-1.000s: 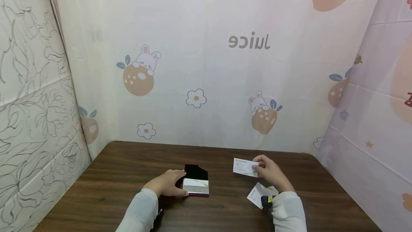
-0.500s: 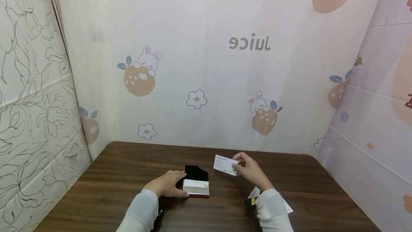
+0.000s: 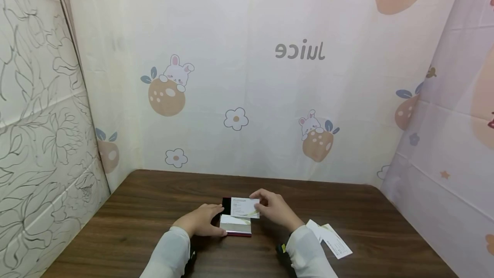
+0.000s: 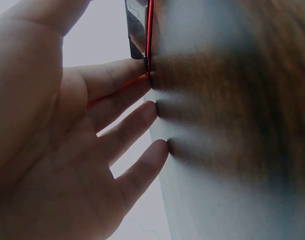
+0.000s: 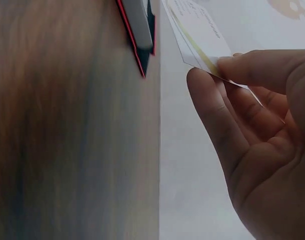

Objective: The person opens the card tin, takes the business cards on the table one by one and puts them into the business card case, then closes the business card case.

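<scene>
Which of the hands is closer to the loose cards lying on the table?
Right. The right hand is beyond and left of the loose cards; the left hand is farther left, touching the card case.

The far card is white with grey print and a yellow-green curve; the case, black, silver and red-edged. Brown wood-grain table. Far curtain pale, with orange fruit, white rabbits, flowers; left curtain white, grey-lined blooms. White sleeves.

Card with illegibly small print
</scene>
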{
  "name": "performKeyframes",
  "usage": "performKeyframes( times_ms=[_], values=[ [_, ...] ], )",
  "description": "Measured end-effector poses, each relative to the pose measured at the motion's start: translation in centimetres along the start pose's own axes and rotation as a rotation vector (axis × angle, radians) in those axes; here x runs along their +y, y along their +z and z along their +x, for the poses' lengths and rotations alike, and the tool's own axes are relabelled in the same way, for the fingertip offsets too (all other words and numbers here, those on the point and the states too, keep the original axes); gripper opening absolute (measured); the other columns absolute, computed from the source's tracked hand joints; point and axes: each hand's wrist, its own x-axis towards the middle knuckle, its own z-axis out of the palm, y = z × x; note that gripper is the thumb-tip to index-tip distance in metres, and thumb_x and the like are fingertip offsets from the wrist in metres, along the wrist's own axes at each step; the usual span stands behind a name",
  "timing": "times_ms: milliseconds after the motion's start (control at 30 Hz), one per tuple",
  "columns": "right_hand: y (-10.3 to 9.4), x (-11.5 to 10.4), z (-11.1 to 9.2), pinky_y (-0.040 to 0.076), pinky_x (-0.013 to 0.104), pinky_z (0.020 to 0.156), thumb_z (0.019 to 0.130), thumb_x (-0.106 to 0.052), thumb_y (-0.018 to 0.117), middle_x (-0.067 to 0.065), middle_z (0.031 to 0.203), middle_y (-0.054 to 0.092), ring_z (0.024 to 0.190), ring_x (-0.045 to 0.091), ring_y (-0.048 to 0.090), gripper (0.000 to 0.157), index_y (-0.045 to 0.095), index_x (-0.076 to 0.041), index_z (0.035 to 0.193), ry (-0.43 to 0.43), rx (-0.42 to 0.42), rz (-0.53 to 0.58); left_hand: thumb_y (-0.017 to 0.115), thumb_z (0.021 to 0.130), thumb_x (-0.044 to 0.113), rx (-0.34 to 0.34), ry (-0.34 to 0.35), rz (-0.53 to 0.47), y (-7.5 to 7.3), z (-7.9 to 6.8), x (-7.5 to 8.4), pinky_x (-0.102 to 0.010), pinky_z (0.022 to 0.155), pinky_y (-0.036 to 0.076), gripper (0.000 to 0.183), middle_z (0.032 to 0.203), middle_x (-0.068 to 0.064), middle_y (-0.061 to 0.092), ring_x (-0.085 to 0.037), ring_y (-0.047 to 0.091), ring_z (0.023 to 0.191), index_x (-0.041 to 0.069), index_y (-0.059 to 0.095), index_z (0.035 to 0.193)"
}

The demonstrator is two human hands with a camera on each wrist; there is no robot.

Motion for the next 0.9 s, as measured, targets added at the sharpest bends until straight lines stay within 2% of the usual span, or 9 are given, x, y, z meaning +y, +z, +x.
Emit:
performKeyframes(
  times_ms=[200, 433, 767, 900],
  values=[
    [1.2, -0.6, 0.4, 0.050, 0.027, 0.061, 0.089, -0.008, 0.060, 0.001, 0.093, 0.065, 0.073, 0.010, 0.054, 0.023, 0.063, -0.019, 0.109, -0.016, -0.013, -0.034, 0.067, 0.075, 0.057, -0.004, -0.007, 0.002, 0.0, 0.2, 0.0, -0.052, 0.102, 0.037, 0.082, 0.142, -0.011, 0.044, -0.030, 0.036, 0.127, 0.007, 0.046, 0.137],
    [1.9, -1.1, 0.8, 0.050, 0.028, 0.062, 0.088, -0.009, 0.061, -0.003, 0.089, 0.064, 0.072, 0.010, 0.054, 0.023, 0.064, -0.020, 0.108, 0.022, -0.002, -0.032, 0.068, 0.075, 0.055, 0.010, 0.014, 0.002, -0.2, 0.3, -0.1, -0.051, 0.101, 0.038, 0.082, 0.140, -0.011, 0.046, -0.030, 0.037, 0.126, 0.006, 0.045, 0.137],
    [2.3, -1.2, 0.8, 0.048, 0.027, 0.062, 0.088, -0.012, 0.062, -0.005, 0.083, 0.060, 0.071, 0.012, 0.052, 0.022, 0.063, -0.024, 0.106, 0.033, -0.059, -0.042, 0.069, 0.075, 0.053, 0.022, 0.044, -0.010, -0.3, 0.3, -0.2, -0.050, 0.101, 0.039, 0.080, 0.136, -0.011, 0.050, -0.030, 0.040, 0.122, 0.004, 0.047, 0.135],
    [2.2, -1.1, 0.7, 0.048, 0.027, 0.061, 0.088, -0.009, 0.061, -0.004, 0.086, 0.061, 0.069, 0.009, 0.051, 0.024, 0.063, -0.023, 0.107, -0.007, -0.086, -0.067, 0.068, 0.075, 0.054, 0.013, 0.027, -0.012, -0.3, 0.3, -0.2, -0.051, 0.100, 0.039, 0.081, 0.138, -0.010, 0.048, -0.029, 0.039, 0.123, 0.006, 0.046, 0.136]
  ],
)
